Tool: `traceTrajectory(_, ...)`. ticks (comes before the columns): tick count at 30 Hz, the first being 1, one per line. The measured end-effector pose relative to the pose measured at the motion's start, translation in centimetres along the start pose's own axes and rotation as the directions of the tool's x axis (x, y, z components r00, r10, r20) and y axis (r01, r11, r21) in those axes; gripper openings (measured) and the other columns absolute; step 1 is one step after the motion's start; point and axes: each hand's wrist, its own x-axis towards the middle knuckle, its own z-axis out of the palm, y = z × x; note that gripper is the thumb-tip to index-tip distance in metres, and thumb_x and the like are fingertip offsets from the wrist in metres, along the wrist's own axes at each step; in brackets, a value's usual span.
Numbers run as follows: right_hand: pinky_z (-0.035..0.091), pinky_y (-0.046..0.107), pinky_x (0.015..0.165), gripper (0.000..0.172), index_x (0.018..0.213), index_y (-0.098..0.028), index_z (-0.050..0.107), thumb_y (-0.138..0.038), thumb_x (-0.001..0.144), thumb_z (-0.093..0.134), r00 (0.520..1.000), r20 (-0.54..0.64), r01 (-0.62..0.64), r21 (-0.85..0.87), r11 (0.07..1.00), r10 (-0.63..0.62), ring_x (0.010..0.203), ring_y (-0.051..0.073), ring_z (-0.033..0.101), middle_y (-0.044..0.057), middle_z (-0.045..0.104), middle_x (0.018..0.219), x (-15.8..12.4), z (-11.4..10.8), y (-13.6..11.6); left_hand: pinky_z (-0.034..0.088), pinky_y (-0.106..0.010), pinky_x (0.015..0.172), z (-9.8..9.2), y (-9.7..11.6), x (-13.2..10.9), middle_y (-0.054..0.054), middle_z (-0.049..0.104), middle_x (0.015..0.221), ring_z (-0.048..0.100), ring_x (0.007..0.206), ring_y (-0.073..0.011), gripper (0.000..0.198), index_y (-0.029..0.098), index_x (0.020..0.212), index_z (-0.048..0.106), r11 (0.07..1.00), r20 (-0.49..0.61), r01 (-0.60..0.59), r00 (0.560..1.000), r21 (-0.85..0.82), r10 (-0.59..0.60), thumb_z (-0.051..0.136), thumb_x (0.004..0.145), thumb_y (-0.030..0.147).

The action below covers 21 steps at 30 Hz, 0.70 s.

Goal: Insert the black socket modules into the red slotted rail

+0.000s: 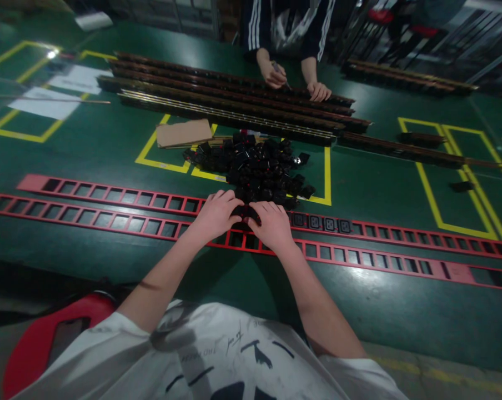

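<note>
My left hand (pixel 216 213) and my right hand (pixel 272 222) meet over the far red slotted strip (pixel 109 194). Their fingers are curled together on a black socket part (pixel 245 211) between them. A second red slotted strip (pixel 359 256) lies just under my wrists. A pile of black socket parts (pixel 255 166) sits right behind my hands. A few black sockets (pixel 321 223) sit in slots of the far strip, just right of my right hand.
Long dark metal strips (pixel 234 105) lie across the green table (pixel 109 144). Another person's hands (pixel 292 80) rest on them at the far side. A cardboard piece (pixel 183 133) lies left of the pile. Yellow tape boxes mark the table. A red stool (pixel 38 339) stands at lower left.
</note>
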Motion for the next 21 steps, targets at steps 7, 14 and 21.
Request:
traceTrajectory(7,0.042,0.044,0.094,0.036,0.131,-0.02,0.066,-0.036,0.099,0.06,1.0,0.005,0.001,-0.008,1.0,-0.001,0.115,0.03,0.06,0.011,0.072,0.127,0.1,0.1,0.1,0.048,-0.049,0.089,-0.9,1.1,0.7,-0.01,0.06,0.109,0.053,0.108,-0.0332,0.025,0.02,0.113,0.071,0.998,0.05,-0.003,0.999,0.062,-0.001,0.071,0.088,0.023)
traceTrajectory(14,0.042,0.043,0.093,0.036,0.13,-0.019,0.066,-0.035,0.097,0.061,1.0,0.002,0.001,-0.026,1.0,-0.001,0.114,0.029,0.061,0.011,0.072,0.125,0.3,0.2,0.2,0.048,-0.049,0.094,-1.0,1.8,0.5,-0.011,0.061,0.118,0.053,0.115,-0.0338,0.027,0.017,0.116,0.068,0.995,0.08,0.064,0.994,0.081,-0.071,0.07,0.089,0.021)
traceTrajectory(21,0.042,0.042,0.094,0.036,0.129,-0.019,0.067,-0.037,0.098,0.062,1.0,-0.009,-0.001,-0.015,1.0,0.0,0.114,0.028,0.062,0.009,0.073,0.125,0.2,0.1,0.0,0.048,-0.046,0.095,-0.7,0.4,0.0,-0.008,0.062,0.114,0.055,0.113,-0.0305,0.031,0.021,0.122,0.068,0.997,0.065,0.071,0.996,-0.038,-0.069,0.069,0.092,0.028)
